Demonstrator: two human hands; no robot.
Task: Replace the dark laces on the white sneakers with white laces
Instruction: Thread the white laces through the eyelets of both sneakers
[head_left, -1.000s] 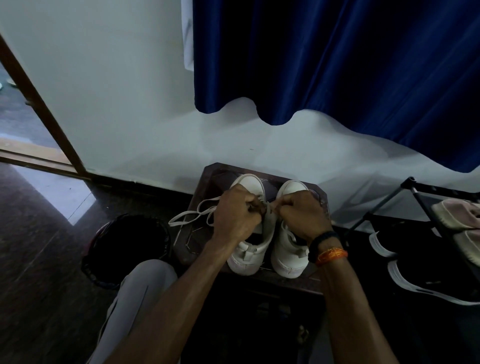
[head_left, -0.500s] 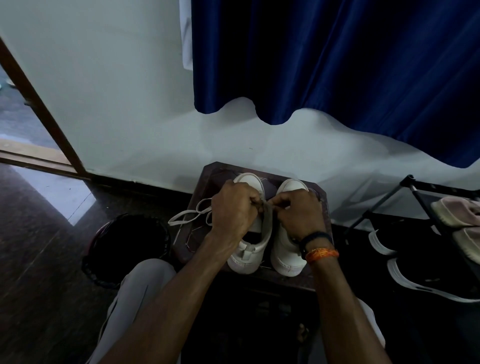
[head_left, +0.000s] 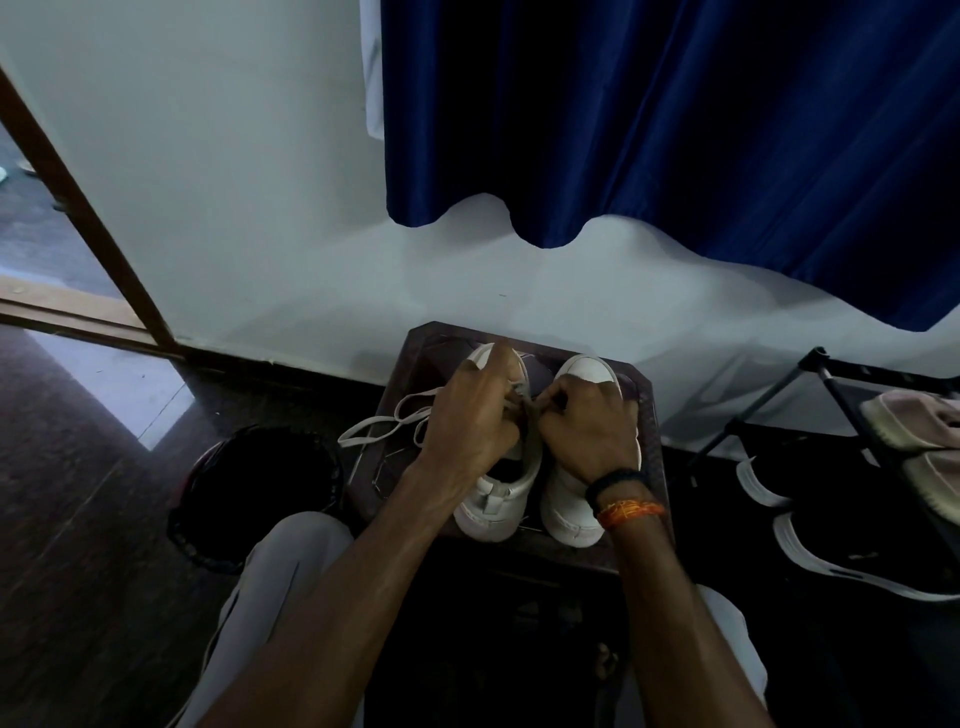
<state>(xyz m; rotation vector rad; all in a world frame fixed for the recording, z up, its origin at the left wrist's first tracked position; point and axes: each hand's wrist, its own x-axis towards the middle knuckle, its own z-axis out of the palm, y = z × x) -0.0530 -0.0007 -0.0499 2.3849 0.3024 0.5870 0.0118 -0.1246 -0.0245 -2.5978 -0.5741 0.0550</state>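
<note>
1. Two white sneakers sit side by side on a small dark stool (head_left: 647, 410), toes toward 12 o'clock, against the wall (head_left: 260, 208).
2. Left sneaker (head_left: 498, 499): heel and opening visible, front half hidden under the left hand (head_left: 475, 421).
3. Right sneaker (head_left: 569, 504): toe cap shows at 12 o'clock above the right hand (head_left: 587, 421), heel at 6 o'clock below it.
4. Left grip: fingers curled, clamped on a lace (head_left: 522, 397) over the left sneaker's eyelets.
5. Right grip: fingers curled, pinching the same lace, knuckles nearly touching the left hand. Lace colour at the pinch too dim to tell.
6. White lace (head_left: 384, 428) trails loose from under the left hand toward 9 o'clock, lying on the stool top.
7. Right wrist wears a dark band and an orange thread (head_left: 628, 512).
8. Dark round basket (head_left: 249, 493) on the floor at 9 o'clock of the stool; contents cannot tell, too dark.
9. Shoe rack (head_left: 831, 395) at 3 o'clock holds a pale shoe (head_left: 919, 426) on top and dark shoes (head_left: 852, 551) with white soles lower down.
10. Blue curtain (head_left: 675, 130) hangs at 12 o'clock.
</note>
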